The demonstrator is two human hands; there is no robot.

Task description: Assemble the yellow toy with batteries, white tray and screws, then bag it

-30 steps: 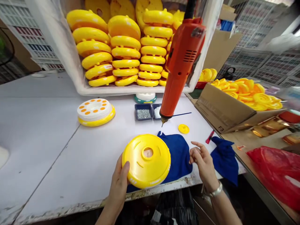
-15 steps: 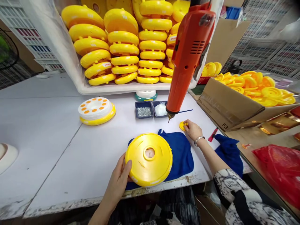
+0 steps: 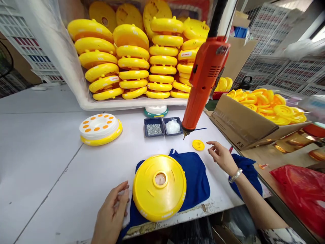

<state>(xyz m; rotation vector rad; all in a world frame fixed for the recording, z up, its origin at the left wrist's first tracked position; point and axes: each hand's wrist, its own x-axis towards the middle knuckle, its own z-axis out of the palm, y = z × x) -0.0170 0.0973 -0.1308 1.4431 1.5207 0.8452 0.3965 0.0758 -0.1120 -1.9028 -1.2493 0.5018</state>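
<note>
A large round yellow plastic disc (image 3: 146,189) with a hole in its middle lies on a blue cloth (image 3: 196,176) at the table's front edge. Just left of it is my left hand (image 3: 110,211), off the disc, its fingers loosely bent and apart. A pale patch beside those fingers is too unclear to name. My right hand (image 3: 222,157) hovers open, fingers parted, to the right of a small yellow round cap (image 3: 198,145) lying on the table. Above and left of the cap hangs an orange electric screwdriver (image 3: 204,79), bit pointing down.
Small dark trays hold screws (image 3: 154,129) and a white substance (image 3: 173,126). A white-and-yellow round piece (image 3: 100,127) sits at left. Yellow rings (image 3: 133,74) are stacked in a lined bin behind. At right stands a cardboard box (image 3: 238,123) of yellow parts, near a red bag (image 3: 299,189).
My left hand has let go of the large disc and moved left. My right hand has released the small cap and drawn back to the right. The view has shifted slightly.
</note>
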